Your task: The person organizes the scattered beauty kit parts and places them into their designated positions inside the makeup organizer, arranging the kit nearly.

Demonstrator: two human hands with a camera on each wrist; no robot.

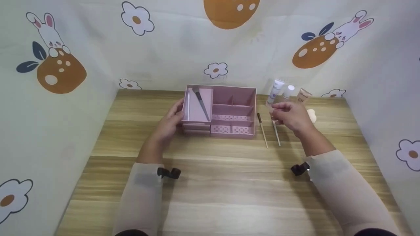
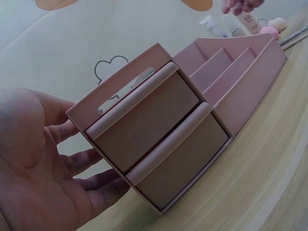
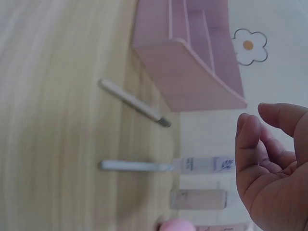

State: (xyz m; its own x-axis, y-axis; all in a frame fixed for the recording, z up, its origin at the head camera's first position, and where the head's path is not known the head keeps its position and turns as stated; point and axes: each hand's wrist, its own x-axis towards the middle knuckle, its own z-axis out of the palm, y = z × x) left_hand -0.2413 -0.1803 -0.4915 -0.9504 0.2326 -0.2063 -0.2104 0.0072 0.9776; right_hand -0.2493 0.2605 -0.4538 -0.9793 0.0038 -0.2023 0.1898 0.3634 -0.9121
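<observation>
My left hand (image 1: 170, 119) rests along the left side of a pink desk organizer (image 1: 233, 136), fingers against its outer wall. Two closed drawers (image 2: 144, 115) face the left wrist view. In the organizer's top left tray lie a dark grey makeup brush (image 1: 201, 103) and a slim white stick (image 1: 188, 106). My right hand (image 1: 292, 118) is right of the organizer, above the table; the right wrist view shows a gap between thumb and forefinger, with nothing held. Nearby lie a makeup brush with a dark tip (image 1: 262, 131) and a white-handled brush (image 1: 276, 134).
Behind the right hand stand a white tube (image 1: 275, 90), a white-capped bottle (image 1: 288, 91) and a beige BB tube (image 1: 304, 95). A pale makeup sponge (image 1: 312, 116) and a pink sponge (image 2: 270, 32) are beside them. Patterned cloth walls (image 1: 177, 49) surround the wooden table (image 1: 223, 190).
</observation>
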